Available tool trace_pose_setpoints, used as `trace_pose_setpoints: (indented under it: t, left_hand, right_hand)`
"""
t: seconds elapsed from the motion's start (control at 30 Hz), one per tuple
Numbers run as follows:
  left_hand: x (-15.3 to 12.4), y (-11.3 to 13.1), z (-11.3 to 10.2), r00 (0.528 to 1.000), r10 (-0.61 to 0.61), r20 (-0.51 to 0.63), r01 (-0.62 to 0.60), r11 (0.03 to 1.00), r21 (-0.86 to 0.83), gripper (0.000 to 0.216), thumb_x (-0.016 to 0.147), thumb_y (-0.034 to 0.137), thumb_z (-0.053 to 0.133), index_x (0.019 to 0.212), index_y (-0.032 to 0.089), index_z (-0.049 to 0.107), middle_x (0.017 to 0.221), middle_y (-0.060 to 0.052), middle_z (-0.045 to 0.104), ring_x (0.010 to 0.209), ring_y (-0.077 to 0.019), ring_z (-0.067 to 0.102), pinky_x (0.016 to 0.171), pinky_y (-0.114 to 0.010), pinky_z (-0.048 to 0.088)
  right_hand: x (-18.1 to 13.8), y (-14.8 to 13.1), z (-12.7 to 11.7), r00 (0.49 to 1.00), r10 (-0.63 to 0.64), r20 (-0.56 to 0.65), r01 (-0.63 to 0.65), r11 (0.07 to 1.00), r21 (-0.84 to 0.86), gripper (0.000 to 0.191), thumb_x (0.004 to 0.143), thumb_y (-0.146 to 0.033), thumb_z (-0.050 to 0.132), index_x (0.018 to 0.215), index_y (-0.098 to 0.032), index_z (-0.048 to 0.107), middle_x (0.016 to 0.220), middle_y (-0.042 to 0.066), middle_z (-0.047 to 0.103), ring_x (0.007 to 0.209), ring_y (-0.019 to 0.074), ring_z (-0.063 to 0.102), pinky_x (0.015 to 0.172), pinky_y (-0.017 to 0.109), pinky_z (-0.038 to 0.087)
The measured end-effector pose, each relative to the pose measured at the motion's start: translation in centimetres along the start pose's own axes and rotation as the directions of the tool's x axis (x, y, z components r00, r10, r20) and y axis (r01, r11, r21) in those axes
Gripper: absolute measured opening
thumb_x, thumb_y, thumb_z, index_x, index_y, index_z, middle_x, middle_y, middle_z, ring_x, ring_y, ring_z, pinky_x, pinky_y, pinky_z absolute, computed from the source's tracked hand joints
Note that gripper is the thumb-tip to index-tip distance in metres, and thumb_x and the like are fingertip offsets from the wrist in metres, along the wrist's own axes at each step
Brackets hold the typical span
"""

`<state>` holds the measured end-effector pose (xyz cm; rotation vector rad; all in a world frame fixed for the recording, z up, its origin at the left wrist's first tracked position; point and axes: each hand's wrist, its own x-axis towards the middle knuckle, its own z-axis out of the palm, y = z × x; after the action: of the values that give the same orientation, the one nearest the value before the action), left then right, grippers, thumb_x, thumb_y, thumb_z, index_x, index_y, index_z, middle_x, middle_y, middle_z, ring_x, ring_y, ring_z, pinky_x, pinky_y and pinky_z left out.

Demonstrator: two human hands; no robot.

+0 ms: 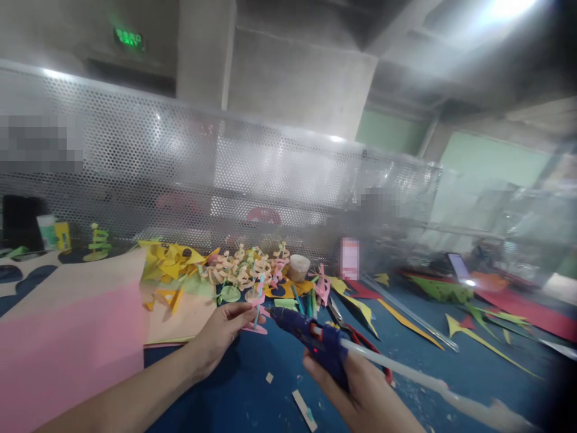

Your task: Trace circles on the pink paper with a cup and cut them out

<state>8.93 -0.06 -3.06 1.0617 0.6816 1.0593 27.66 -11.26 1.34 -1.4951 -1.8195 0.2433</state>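
My left hand [219, 337] pinches a small pink paper spiral [258, 299] on a thin upright stem, with a pink round base beneath. Wrapped around the handle of a dark blue hot glue gun [295, 325], my right hand [363, 385] holds it with the nozzle aimed left, close to the spiral. Whether the tip touches the paper I cannot tell. A long whitish glue stick [396, 364] trails out of the gun's back toward the lower right. Behind my left hand stand several cream paper spirals [243, 267] in a cluster.
Pink paper sheets [76, 349] cover the left side. Yellow paper scraps [174, 258] lie behind them. Red-handled scissors [367, 340] lie beyond the glue gun, near a white cup [299, 266]. Coloured offcuts [487, 343] are strewn at right. A perforated metal screen [279, 168] borders the table's back.
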Motion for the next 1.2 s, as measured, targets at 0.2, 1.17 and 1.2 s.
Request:
trace_pose_setpoints:
  t: [0.2,1.17,1.2]
  left_hand:
    - [0.0,0.1,0.1,1.000,0.013,0.021,-0.013,1.000,-0.003,0.030,0.056,0.040,0.081,0.072,0.016,0.073,0.071,-0.002,0.071,0.065,-0.0123,0.063,0.065,-0.020,0.043]
    - [-0.3,0.3,0.4,0.999,0.022,0.026,-0.024,0.996,0.084,0.033,0.056,0.044,0.080,0.070,0.015,0.073,0.066,-0.003,0.070,0.064,-0.0143,0.060,0.066,-0.023,0.043]
    - [-0.3,0.3,0.4,0.999,0.024,0.026,-0.026,0.996,0.083,0.033,0.056,0.043,0.080,0.070,0.015,0.073,0.066,-0.003,0.070,0.064,-0.0143,0.060,0.066,-0.024,0.043]
  right_hand:
    - [0.4,0.4,0.1,0.996,-0.086,0.021,0.087,0.995,-0.050,0.031,0.084,-0.037,0.047,0.104,-0.020,0.063,0.099,0.010,0.067,0.098,0.0267,0.062,0.081,0.034,0.050]
    - [0.5,0.5,0.1,0.988,-0.143,0.055,0.147,0.985,-0.090,0.032,0.085,-0.032,0.045,0.108,-0.020,0.063,0.106,0.012,0.066,0.099,0.0273,0.062,0.081,0.035,0.051]
    - [0.5,0.7,0.1,0.988,-0.137,0.069,0.143,0.985,-0.095,0.031,0.085,-0.033,0.045,0.107,-0.021,0.064,0.104,0.012,0.067,0.097,0.0269,0.063,0.080,0.035,0.052]
